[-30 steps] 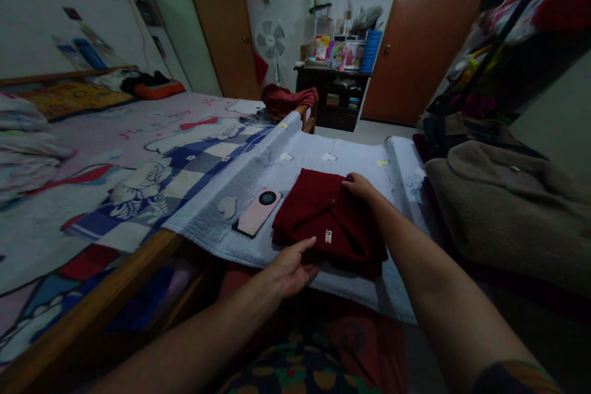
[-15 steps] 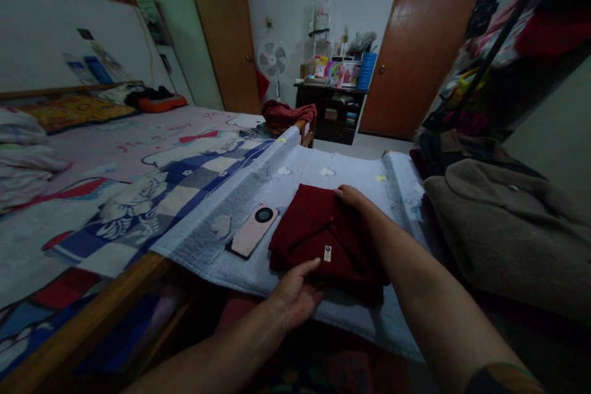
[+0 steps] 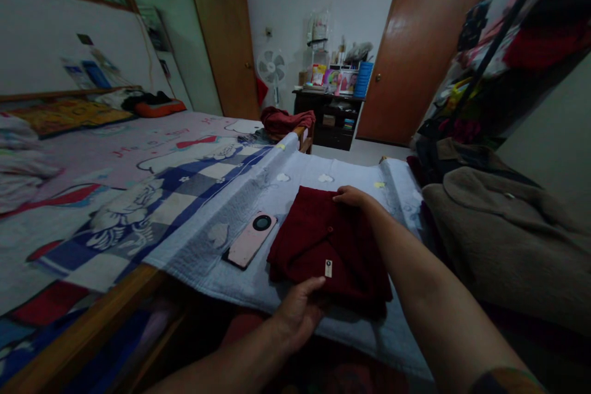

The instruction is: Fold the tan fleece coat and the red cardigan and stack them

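Note:
A dark red garment [image 3: 309,228], folded into a compact pile with a button and a small pale tag on top, lies on the light blue quilted cloth [image 3: 305,166]. At its near edge is my left hand [image 3: 302,311], thumb on top beside the tag and the other fingers partly hidden under the edge, gripping it. The fingers of my right hand [image 3: 349,196] are closed on the garment's far right corner. To the left of the garment lies a pink phone [image 3: 253,239] with a round black camera ring, its back facing up.
Left is a bed [image 3: 161,129] with patterned bedding and a wooden rail [image 3: 92,329]. A bulky grey-brown coat [image 3: 498,246] is piled on the right. Further off are a crumpled red cloth [image 3: 286,121], a dark cabinet [image 3: 330,117] and a fan [image 3: 272,68].
The garment's near part and my left hand sit slightly lower in the view. The room has shifted a little as the camera moved. My right hand remains at the far corner.

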Tool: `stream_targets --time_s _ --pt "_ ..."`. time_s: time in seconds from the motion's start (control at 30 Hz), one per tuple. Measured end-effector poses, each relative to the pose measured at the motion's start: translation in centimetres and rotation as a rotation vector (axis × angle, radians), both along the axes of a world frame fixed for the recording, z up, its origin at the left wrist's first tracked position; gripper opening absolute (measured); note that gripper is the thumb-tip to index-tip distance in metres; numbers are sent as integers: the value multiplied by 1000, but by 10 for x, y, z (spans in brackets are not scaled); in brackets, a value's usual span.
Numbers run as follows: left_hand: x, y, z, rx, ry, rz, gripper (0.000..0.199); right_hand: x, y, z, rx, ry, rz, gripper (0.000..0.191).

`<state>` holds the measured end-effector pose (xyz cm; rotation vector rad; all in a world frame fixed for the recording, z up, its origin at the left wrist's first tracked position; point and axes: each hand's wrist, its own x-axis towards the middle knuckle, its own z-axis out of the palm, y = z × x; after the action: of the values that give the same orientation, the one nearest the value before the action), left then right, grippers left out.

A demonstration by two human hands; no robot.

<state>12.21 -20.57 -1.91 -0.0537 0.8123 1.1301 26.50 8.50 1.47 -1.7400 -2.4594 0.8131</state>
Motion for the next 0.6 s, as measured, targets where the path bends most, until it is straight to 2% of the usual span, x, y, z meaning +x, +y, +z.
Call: stream_targets --time_s 0.13,0.23,0.43,0.6 --pt "4 0 -8 -22 63 15 15 7 -8 18 -3 37 -17 26" --pt "2 2 -7 -7 104 66 13 20 -14 30 -16 76 -65 22" --pt "-20 13 19 27 169 192 21 56 -35 42 -63 251 -231 19" --pt "-45 39 37 153 312 155 24 74 -69 33 -143 467 -388 25"
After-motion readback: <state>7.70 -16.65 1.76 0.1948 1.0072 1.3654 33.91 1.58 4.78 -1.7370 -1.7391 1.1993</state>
